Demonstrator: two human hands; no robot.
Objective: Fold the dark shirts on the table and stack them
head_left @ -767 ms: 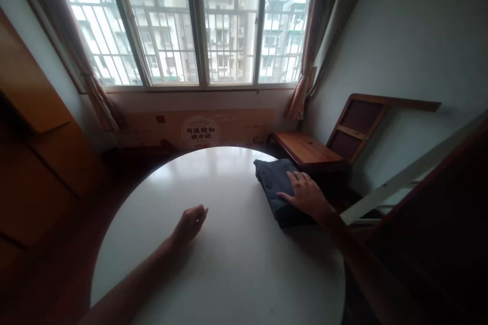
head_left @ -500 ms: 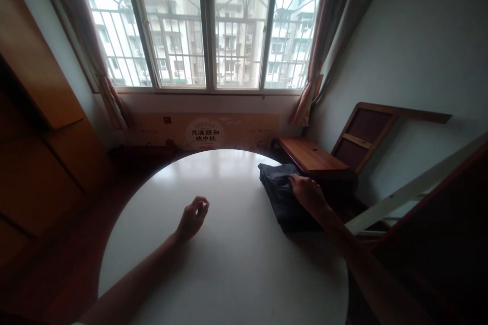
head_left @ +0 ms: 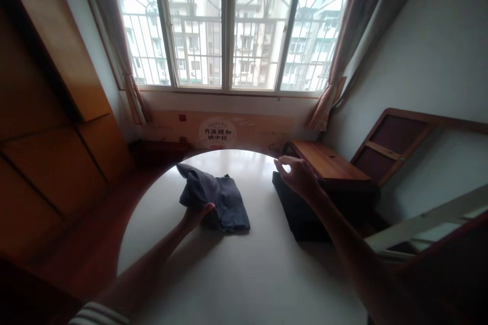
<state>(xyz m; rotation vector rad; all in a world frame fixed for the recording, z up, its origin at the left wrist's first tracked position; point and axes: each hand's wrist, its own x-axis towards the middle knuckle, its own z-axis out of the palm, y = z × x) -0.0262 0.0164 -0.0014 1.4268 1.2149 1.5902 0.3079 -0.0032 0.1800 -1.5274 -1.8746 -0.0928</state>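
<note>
Locate the dark grey, soft, folded cloth on the left half of the white, round, smooth-topped table. Note the grasp by the left hand at the near left side: thumb laid over the fabric, remaining fingers hidden beneath, apparently closed firmly on the layers. Observe the left part, bunched and lifted, and the flatter right part.

For good handling, spread support beneath the raised folds, keep thumb pressure light, and move the bunched side slowly to limit creasing. Square the layers before smoothing the edges.

Find the right hand at the far side of the near-black, slab-shaped, apparently fabric bundle, well apart from the cloth. Read the thumb and forefinger as curved into a ring, tips close together, with nothing visible between. Treat full closure and contact with the bundle as impossible to judge.

Expect glare on the far part of the table, from the wide, barred, multi-pane window beyond. Below it, note the pale orange printed panel. To the left, note the orange-brown wooden cabinet; to the right, the low brown wooden bench, just beyond the bundle.
</note>
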